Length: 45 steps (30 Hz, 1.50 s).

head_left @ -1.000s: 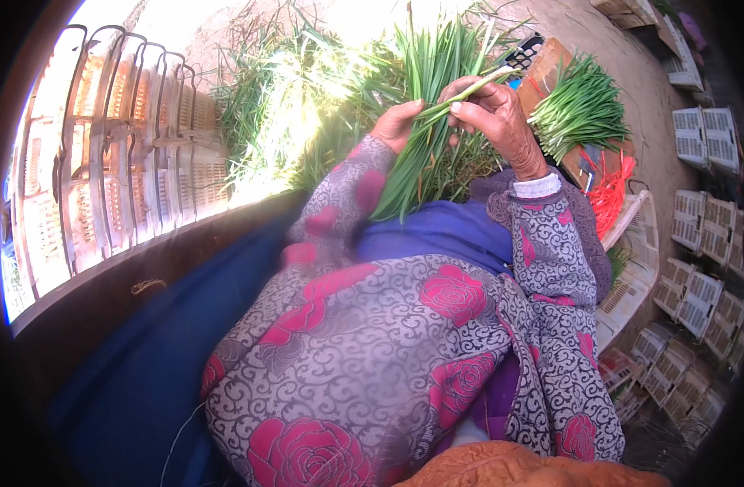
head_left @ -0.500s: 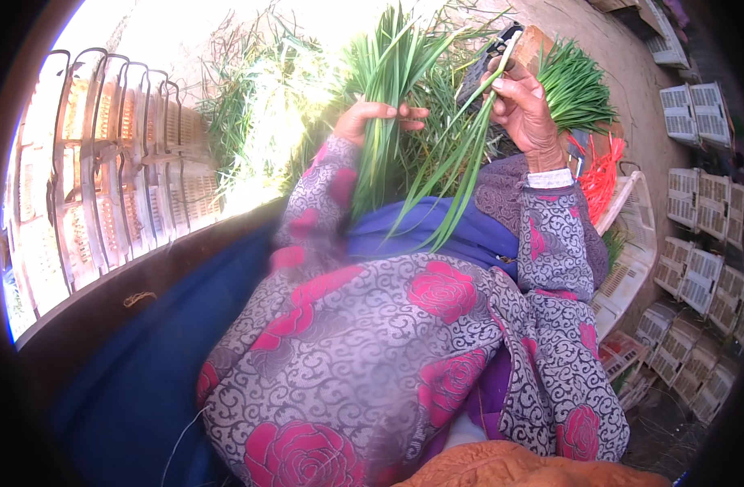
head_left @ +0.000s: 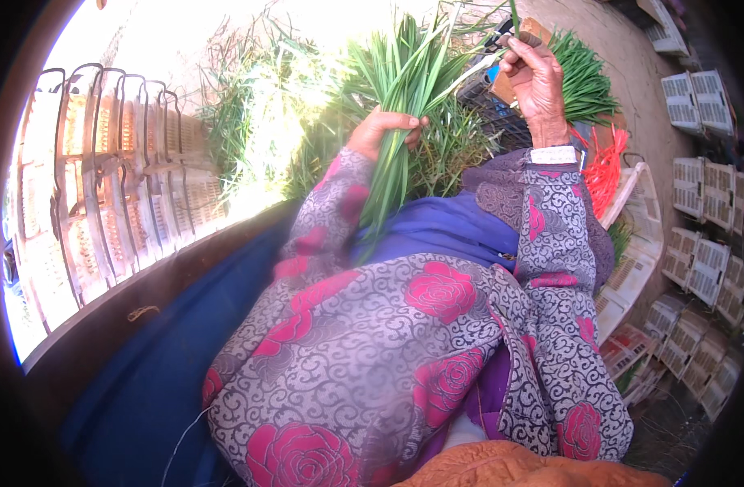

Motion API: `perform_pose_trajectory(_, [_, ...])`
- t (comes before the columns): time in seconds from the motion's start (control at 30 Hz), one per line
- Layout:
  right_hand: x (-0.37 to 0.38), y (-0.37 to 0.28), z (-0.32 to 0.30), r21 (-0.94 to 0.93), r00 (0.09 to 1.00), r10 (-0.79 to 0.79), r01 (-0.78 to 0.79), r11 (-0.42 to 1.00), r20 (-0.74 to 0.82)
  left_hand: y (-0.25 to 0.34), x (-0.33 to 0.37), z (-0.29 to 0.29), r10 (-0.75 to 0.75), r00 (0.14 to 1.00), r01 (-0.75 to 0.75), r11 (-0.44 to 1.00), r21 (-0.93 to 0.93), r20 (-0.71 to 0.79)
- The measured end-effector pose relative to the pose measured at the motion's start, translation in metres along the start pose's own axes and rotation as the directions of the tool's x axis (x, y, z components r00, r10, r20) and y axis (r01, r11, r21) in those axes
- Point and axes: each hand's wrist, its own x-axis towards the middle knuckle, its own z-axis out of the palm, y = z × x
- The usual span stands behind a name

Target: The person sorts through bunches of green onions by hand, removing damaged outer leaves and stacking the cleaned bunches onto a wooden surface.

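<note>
Here, a bunch of long green leaves [head_left: 396, 122] stands upright above the lap, the left hand [head_left: 382, 130] with fingers clamped round its middle so the tips fan out, while the right hand [head_left: 538, 77] pinches a single pale strand drawn up beside it. Beyond lie loose green heaps [head_left: 587, 77]; orange ties [head_left: 606, 174] and stacked white plastic crates [head_left: 696, 97] sit to the right.

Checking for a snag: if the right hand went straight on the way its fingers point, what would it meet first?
Probably the upper leaves of the green bunch held in the left hand; the right hand points up-left toward them, though depth is unclear.
</note>
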Motion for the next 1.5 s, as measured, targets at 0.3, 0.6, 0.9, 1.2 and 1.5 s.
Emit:
perform_pose_trajectory(0.3, [-0.028,0.054,-0.065,-0.991,0.932,0.361,-0.043,0.125,0.005,0.007,-0.003,-0.038,0.064,0.995,-0.056,0.993,-0.108,0.073])
perform_pose_trajectory(0.6, [-0.031,0.061,0.04,-0.723,0.921,0.375,-0.188,0.665,0.105,0.004,-0.008,-0.004,0.084,0.996,-0.083,0.992,-0.091,0.007])
perform_pose_trajectory(0.9, [-0.035,0.063,0.029,-0.779,0.895,0.423,-0.165,0.605,0.139,0.005,-0.001,-0.002,0.241,0.959,-0.196,0.943,0.268,-0.148])
perform_pose_trajectory(1.2, [-0.04,0.06,0.027,-0.892,0.934,0.193,0.206,0.402,0.302,-0.002,-0.003,0.02,0.192,0.975,-0.168,0.965,0.204,-0.109])
perform_pose_trajectory(1.5, [-0.01,-0.04,-0.006,0.148,0.895,0.383,-0.42,0.895,0.227,0.0,-0.005,-0.004,0.163,0.965,-0.104,0.957,0.27,-0.207])
